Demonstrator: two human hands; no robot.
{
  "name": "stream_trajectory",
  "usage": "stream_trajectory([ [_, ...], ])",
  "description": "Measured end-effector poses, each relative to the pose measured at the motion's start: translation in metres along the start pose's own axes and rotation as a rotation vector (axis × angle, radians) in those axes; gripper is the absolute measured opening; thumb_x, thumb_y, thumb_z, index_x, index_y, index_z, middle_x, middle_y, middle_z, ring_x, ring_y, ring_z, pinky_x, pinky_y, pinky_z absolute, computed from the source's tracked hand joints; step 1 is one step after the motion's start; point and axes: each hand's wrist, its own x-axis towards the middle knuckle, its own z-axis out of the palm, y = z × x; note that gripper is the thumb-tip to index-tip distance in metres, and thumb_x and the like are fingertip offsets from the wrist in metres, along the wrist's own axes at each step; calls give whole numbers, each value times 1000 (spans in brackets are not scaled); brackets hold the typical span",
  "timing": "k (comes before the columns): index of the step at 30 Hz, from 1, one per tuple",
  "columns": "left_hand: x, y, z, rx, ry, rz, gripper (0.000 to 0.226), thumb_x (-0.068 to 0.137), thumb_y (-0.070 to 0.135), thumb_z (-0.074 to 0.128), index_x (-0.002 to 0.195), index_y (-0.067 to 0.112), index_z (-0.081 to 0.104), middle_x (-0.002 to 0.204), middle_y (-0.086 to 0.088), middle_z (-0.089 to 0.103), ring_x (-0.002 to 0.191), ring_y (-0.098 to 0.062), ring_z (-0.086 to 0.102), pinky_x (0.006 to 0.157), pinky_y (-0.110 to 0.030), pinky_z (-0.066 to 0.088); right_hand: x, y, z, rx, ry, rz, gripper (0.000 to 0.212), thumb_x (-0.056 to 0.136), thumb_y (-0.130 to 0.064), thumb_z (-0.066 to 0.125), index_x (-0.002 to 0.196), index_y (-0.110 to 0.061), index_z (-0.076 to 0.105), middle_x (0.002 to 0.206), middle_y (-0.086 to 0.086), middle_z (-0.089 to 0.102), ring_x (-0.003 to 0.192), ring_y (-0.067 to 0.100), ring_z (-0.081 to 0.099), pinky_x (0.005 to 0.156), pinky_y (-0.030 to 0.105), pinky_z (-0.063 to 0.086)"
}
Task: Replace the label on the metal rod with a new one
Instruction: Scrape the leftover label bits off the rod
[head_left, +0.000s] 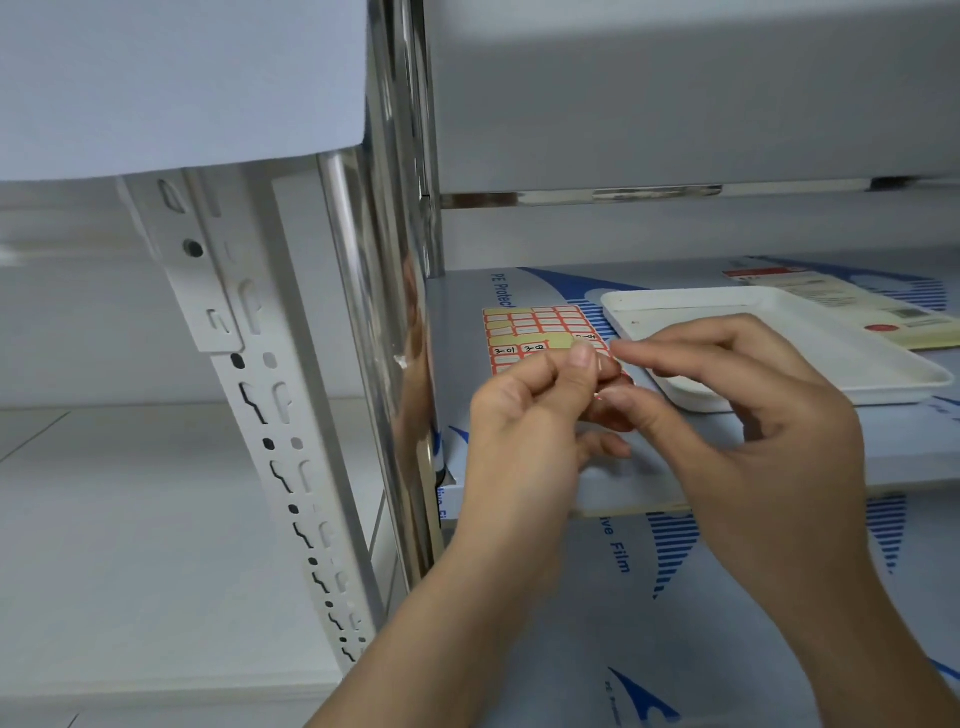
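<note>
A tall shelving unit fills the view: a white slotted upright (249, 395) leans on the left, and just right of it stands the metal rod (382, 312), a shiny vertical post whose long axis runs top to bottom at the corner of a grey shelf (909, 457) covered in blue-printed protective film. A small pale scrap (401, 359) clings to the rod at about hand height — possibly residue from a label, though it is too small to be sure. On the shelf lies a white tray (810, 353), with a printed packet (852, 306) behind it and a sheet of red-bordered labels (530, 332) beside the tray, two of its labels handwritten. Both hands meet in front of that sheet. The left hand (524, 415) has its thumb and forefinger curled, pinching a small label (608, 371); the right hand (753, 415) pinches or picks at the same label with its fingertips, its other fingers loosely bent. The label is largely hidden by the fingers, so whether it is fully off its backing cannot be told. The rod lies to the left of both hands, nearer the left hand, near but apart from it. Nothing stands between the fingers and the rod — the likely next move is a short carry leftward, pressing the label flat on the post's face.
</note>
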Motion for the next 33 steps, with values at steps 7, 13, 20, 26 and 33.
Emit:
stream_trajectory([
  [7, 2, 3, -4, 116, -100, -43, 25, 99, 18, 52, 87, 5, 69, 72, -4, 66, 64, -9, 61, 55, -20, 48, 3, 2, -2, 93, 39, 28, 20, 79, -16, 75, 97, -22, 71, 93, 1, 66, 92, 4, 63, 81, 12, 45],
  [13, 6, 5, -4, 104, -130, -79, 23, 99, 11, 50, 91, 1, 69, 76, -8, 66, 66, -13, 62, 54, -20, 49, 3, 7, -3, -123, 67, -79, 14, 84, -15, 72, 97, -17, 75, 90, 2, 66, 89, 15, 62, 83, 10, 41],
  [20, 9, 5, -1, 93, -136, -107, 35, 81, 15, 63, 107, -8, 66, 92, -22, 67, 75, -28, 63, 63, -32, 52, 4, 21, -8, -451, 102, -267, 10, 89, -12, 69, 92, -8, 77, 91, 10, 71, 85, 29, 61, 79, 21, 38],
  [26, 15, 2, 10, 122, -153, -30, 34, 90, 31, 54, 101, 5, 73, 105, -5, 75, 74, -16, 64, 58, -26, 53, 17, 32, -13, -344, 103, -134, 11, 94, -7, 56, 89, -4, 65, 87, 8, 65, 84, 29, 60, 76, 30, 43],
  [33, 27, -7, 19, 240, 5, 116, 24, 98, 15, 51, 97, 13, 75, 100, -5, 74, 68, -17, 57, 56, -23, 51, 40, 58, -35, -359, 56, 140, 12, 106, -27, 26, 103, -20, 34, 77, -5, 59, 70, 25, 58, 65, 48, 48],
])
